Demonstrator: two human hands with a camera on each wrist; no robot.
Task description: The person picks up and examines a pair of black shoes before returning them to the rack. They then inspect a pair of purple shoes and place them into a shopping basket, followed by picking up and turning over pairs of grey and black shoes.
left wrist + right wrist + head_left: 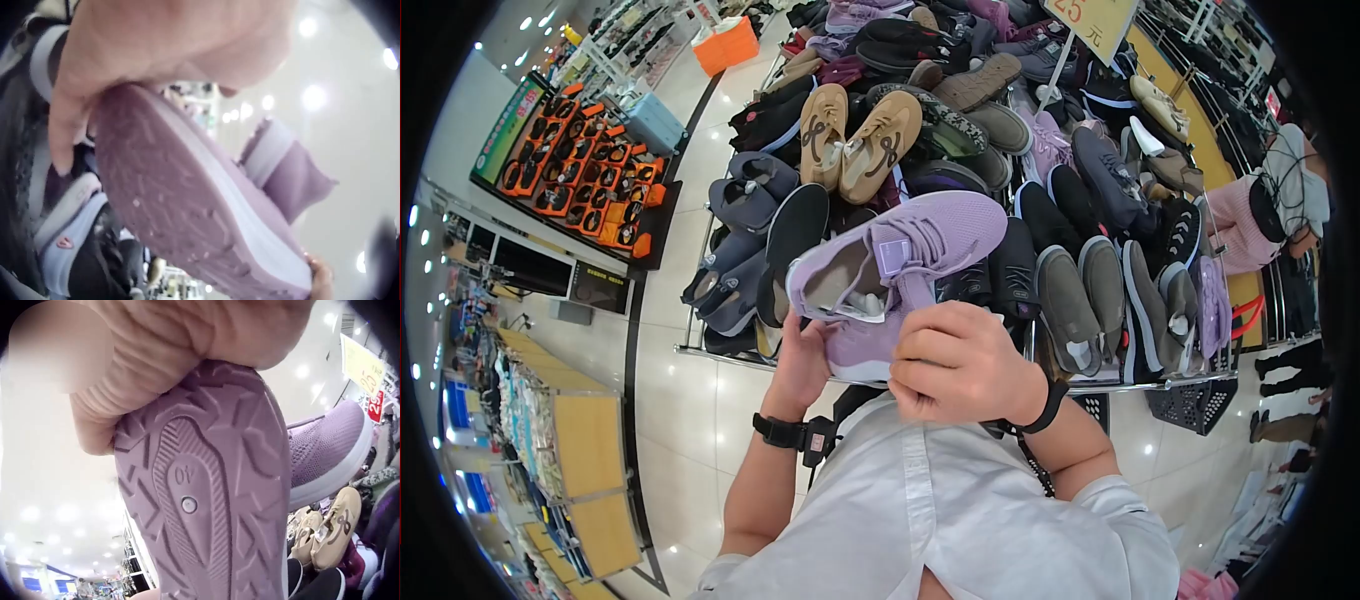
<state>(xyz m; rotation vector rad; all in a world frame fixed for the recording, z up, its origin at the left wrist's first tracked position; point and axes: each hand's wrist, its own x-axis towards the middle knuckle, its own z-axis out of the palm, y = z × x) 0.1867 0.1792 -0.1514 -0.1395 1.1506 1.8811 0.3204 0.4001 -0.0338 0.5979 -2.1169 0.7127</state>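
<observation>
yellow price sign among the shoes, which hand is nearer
Right. In the head view, the right hand is below the yellow price sign, somewhat left; the left hand is below it too, farther left.

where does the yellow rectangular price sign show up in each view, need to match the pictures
Head: the yellow rectangular price sign is at the top edge, right of centre.
Left wrist: not in the picture.
Right wrist: near the upper right.
Shared landmark: the held lilac mesh sneakers, near the centre in all three views.
</observation>
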